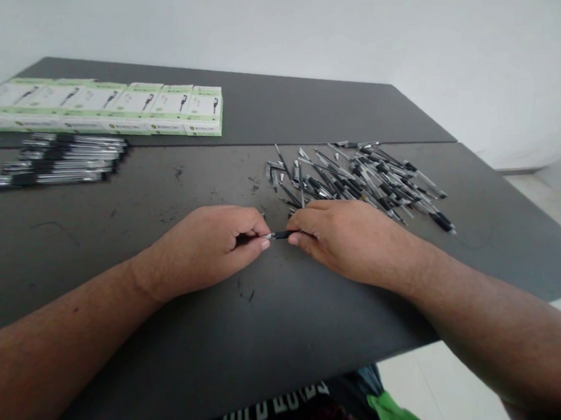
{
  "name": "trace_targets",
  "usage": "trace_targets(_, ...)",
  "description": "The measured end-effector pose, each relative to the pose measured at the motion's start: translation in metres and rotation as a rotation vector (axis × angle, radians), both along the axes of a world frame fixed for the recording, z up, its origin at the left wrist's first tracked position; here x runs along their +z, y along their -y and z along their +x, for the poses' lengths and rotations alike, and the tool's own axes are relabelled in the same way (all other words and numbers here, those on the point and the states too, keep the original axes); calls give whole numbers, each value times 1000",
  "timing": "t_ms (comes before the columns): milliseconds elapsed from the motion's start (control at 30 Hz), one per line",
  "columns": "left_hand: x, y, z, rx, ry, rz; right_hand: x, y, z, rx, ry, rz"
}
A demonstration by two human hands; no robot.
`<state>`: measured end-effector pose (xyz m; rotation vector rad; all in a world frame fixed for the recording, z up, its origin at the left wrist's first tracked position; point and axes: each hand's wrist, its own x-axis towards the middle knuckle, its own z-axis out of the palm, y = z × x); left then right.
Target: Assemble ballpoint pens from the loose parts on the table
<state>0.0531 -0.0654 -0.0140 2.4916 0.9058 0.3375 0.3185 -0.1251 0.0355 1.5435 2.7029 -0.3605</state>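
The left hand (210,244) and right hand (353,236) pinch one pen (281,235); boxes (131,105), contents hidden, sit beyond the left hand.

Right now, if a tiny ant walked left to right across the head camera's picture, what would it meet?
Neat group of pens with black grips → person's left hand → pen piece with a black grip, held between the hands → person's right hand.
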Motion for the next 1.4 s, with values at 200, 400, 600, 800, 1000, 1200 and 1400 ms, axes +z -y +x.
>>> trace_targets(200, 3, 1, 1, 4, 2, 2, 1, 2, 1, -40, -76, 20)
trace_targets(400, 4, 2, 1, 11, -20, 9, 2, 1, 2, -38, -54, 24)
trace_targets(600, 6, 2, 3, 27, -29, -3, -1, 1, 3, 9, -8, 38)
trace_targets(800, 7, 2, 3, 33, -39, -11, 0, 2, 2, -23, -49, 39)
trace_targets(1000, 6, 1, 4, 27, -41, 0, -1, 1, 3, 4, 6, 45)
trace_targets(1200, 4, 0, 1, 32, -39, 4, -1, 1, 3, -9, -35, 39)
trace_targets(1400, 4, 0, 2, 34, -38, -5, -1, 0, 3, 14, 14, 43)
